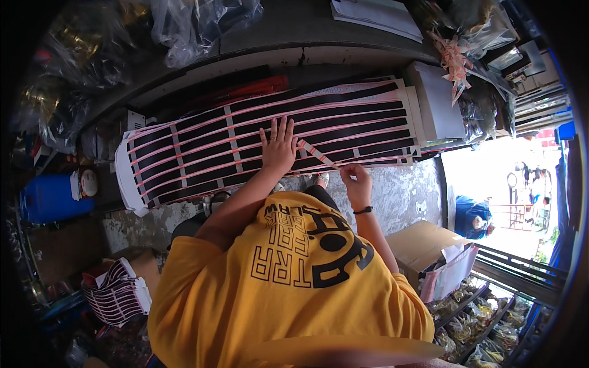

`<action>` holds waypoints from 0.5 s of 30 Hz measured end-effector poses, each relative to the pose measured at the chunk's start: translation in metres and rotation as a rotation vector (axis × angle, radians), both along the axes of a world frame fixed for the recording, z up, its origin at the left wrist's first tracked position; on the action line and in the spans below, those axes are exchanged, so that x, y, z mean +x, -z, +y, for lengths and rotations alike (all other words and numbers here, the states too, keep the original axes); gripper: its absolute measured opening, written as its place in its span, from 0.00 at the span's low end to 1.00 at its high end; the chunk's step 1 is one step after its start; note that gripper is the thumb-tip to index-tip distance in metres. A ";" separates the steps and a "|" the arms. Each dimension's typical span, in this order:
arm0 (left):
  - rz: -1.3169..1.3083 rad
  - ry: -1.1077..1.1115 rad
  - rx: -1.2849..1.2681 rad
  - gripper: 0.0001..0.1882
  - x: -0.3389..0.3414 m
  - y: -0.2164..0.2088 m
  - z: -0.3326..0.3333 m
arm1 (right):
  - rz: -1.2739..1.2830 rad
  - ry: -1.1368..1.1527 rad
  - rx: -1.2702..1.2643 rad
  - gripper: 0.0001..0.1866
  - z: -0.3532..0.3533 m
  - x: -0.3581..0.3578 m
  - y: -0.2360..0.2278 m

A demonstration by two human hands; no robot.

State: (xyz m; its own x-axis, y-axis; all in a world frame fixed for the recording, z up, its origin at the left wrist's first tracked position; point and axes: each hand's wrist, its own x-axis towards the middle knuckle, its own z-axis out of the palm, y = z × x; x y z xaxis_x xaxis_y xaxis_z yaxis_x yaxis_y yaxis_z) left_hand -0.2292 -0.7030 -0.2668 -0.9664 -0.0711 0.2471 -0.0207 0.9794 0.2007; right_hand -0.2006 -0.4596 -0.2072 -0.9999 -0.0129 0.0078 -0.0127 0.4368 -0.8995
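Before me lies a long stack of sheets (202, 147) with black bands divided by thin pinkish lines and a few grey crossbars. My left hand (280, 149) rests flat on its middle, fingers spread. A narrow pale strip with orange-red marks (319, 154) runs slantwise from beside that hand to my right hand (356, 181). The fingers of my right hand pinch its lower end, just off the sheets' near edge. Whether the strip's upper end still sticks to the sheet is too small to tell.
Crumpled peeled strips (453, 61) hang at the upper right, near a white box (437, 101). A blue container (56, 197) stands left. Cardboard (417, 244) is by my right arm; more banded sheets (116, 291) sit lower left. A person in blue (472, 216) is outside.
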 end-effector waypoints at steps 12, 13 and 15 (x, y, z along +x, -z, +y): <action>-0.002 -0.014 -0.041 0.27 0.000 0.000 0.002 | -0.143 0.050 -0.074 0.03 0.055 0.032 -0.003; -0.006 -0.015 -0.045 0.27 0.000 0.000 0.001 | -0.183 0.055 -0.108 0.03 0.056 0.034 -0.003; -0.002 -0.013 -0.035 0.27 0.000 0.001 0.001 | -0.182 0.124 -0.255 0.04 0.058 0.035 -0.004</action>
State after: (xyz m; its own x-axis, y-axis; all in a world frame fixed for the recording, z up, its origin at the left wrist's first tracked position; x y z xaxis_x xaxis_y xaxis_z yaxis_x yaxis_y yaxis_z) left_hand -0.2293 -0.7020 -0.2675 -0.9660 -0.0750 0.2474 -0.0338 0.9854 0.1667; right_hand -0.1655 -0.4013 -0.2033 -0.9790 0.0883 -0.1839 0.1975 0.1850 -0.9627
